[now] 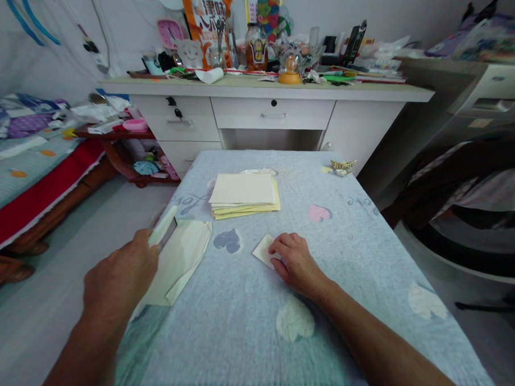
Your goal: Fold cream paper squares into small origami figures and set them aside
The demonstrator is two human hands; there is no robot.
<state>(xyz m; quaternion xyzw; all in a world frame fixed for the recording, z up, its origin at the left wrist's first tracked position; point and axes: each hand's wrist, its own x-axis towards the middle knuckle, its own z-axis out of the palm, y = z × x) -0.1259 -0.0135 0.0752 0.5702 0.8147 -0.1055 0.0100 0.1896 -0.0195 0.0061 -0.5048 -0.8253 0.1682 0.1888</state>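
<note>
My left hand (124,273) is closed around a pale, narrow bar-shaped object (165,226) with a dark grey strip along one side; I cannot make out its kind. It is raised over a larger cream paper sheet (181,262), creased and folded at one edge, lying at the left of the cloth. My right hand (295,259) has its fingers curled onto a small folded paper (263,251), which lies on the cloth with one corner sticking out to the left. Farther back rests a stack of cream and yellow paper (242,189).
A blue cloth with heart prints (331,326) covers the table. A small crumpled patterned wrapper (343,167) lies at its far right corner. Behind stands a white cluttered desk (275,113). A bed (39,185) is at the left, a washing machine (472,127) at the right.
</note>
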